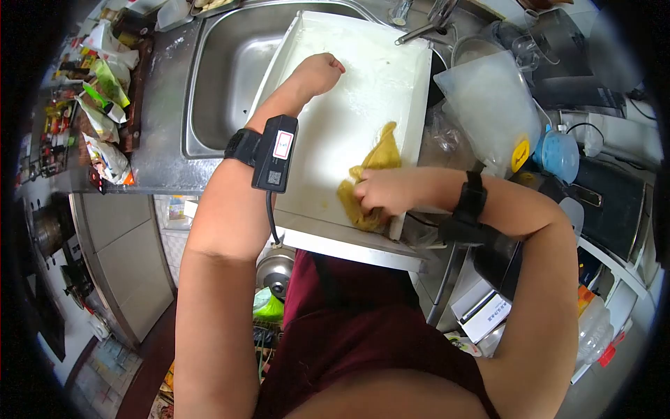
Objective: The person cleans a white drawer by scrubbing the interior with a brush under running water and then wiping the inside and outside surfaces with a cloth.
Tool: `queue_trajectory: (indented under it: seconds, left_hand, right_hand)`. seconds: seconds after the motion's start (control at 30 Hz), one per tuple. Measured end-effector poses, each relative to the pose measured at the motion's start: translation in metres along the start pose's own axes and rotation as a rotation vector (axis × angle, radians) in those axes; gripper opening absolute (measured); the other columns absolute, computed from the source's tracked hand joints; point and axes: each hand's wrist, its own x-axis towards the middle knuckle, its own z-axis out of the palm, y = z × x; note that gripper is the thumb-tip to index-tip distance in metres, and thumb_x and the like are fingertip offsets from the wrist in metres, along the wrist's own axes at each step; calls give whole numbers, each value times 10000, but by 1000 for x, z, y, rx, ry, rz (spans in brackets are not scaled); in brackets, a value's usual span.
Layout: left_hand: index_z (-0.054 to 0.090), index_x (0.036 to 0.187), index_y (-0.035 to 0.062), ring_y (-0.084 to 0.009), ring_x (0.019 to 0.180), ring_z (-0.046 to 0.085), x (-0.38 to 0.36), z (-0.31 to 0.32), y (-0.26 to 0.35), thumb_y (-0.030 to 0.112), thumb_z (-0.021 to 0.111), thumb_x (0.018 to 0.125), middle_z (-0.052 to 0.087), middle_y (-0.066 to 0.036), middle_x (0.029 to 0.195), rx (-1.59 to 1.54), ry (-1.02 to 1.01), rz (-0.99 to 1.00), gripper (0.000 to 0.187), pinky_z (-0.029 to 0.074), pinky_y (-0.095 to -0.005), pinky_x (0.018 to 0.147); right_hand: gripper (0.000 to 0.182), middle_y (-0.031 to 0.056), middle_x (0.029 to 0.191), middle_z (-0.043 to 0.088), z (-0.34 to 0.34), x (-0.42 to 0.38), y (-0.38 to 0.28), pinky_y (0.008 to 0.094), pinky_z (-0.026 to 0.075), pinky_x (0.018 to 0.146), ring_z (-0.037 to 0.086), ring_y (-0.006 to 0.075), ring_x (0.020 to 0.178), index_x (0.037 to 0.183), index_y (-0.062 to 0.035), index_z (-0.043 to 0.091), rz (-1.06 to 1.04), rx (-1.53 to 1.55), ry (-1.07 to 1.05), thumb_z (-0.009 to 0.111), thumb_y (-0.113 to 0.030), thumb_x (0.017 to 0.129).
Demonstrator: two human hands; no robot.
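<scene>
Your right hand [380, 190] was closed around the yellow cloth [370, 181], pressing it on the white cutting board's [349, 105] near edge over the sink [223, 84]. Your left hand [317, 73], fisted and empty, steadied the board. Faint yellowish smears remained, so wiping looked unfinished.

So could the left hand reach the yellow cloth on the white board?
Probably yes: the left hand rests on the white cutting board, bare board between it and the yellow cloth under the right hand.

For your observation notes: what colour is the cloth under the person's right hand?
Mustard yellow cloth, seen in the head view.
</scene>
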Motion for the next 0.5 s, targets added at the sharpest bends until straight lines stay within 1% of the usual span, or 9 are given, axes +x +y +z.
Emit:
queue_trajectory:
  seconds: [0.13, 0.23, 0.3, 0.33, 0.37, 0.4, 0.47, 0.5]
  left_hand:
    - [649, 998, 76, -199, 896, 564, 0, 1, -1, 156, 498, 848, 635, -97, 949, -1, 1, -4, 227, 447, -321, 790]
    - [650, 1001, 78, -194, 887, 561, 1, 1, -1, 163, 503, 851, 635, -93, 945, 2, -18, -24, 227, 445, -318, 792]
    - [651, 1002, 80, -189, 879, 559, 1, -1, -3, 167, 507, 850, 635, -90, 940, -2, -21, -36, 227, 444, -317, 790]
    - [652, 1003, 81, -186, 875, 558, 2, -1, -4, 169, 509, 850, 635, -89, 936, -4, -13, -36, 227, 445, -317, 787]
    - [652, 1003, 83, -183, 871, 557, 3, -1, -5, 171, 511, 849, 635, -87, 932, -6, -1, -36, 227, 445, -316, 785]
    - [652, 1004, 83, -181, 872, 558, 3, -1, -5, 171, 510, 849, 635, -87, 930, 5, 3, -35, 228, 445, -317, 786]
    - [651, 1006, 83, -177, 873, 559, 1, -4, -5, 171, 510, 848, 637, -88, 927, 28, 11, -36, 230, 445, -319, 789]
    - [649, 1007, 82, -174, 873, 559, 1, -5, -3, 170, 510, 849, 637, -85, 924, -2, 4, -83, 228, 444, -315, 790]
  right_hand:
    - [165, 88, 1003, 544, 2, 31, -16, 386, 470, 814, 529, 309, 949, 884, -63, 643, 52, 127, 346, 540, -75, 756]
    - [155, 89, 1008, 552, -7, 56, -8, 395, 491, 819, 528, 314, 968, 869, -77, 648, 134, 54, 413, 552, -70, 748]
    - [141, 99, 1027, 560, -20, 77, 1, 400, 498, 820, 545, 320, 976, 856, -92, 653, 186, -3, 441, 566, -77, 746]
    - [112, 99, 1053, 566, -28, 89, 8, 406, 495, 812, 575, 318, 960, 823, -94, 653, 260, 31, 415, 566, -78, 755]
    - [124, 109, 1037, 576, -36, 91, 18, 400, 493, 801, 600, 316, 939, 860, -88, 636, 207, -9, 478, 547, -87, 774]
    - [137, 115, 1026, 583, -37, 100, 28, 397, 493, 798, 603, 316, 934, 887, -84, 624, 283, 161, 608, 550, -94, 773]
    - [174, 130, 1024, 593, -43, 107, 51, 394, 494, 794, 608, 314, 937, 945, -77, 601, 407, 76, 689, 547, -104, 782]
    - [193, 139, 1032, 596, -52, 106, 62, 394, 494, 793, 608, 312, 944, 975, -75, 589, 454, -184, 636, 542, -107, 791]
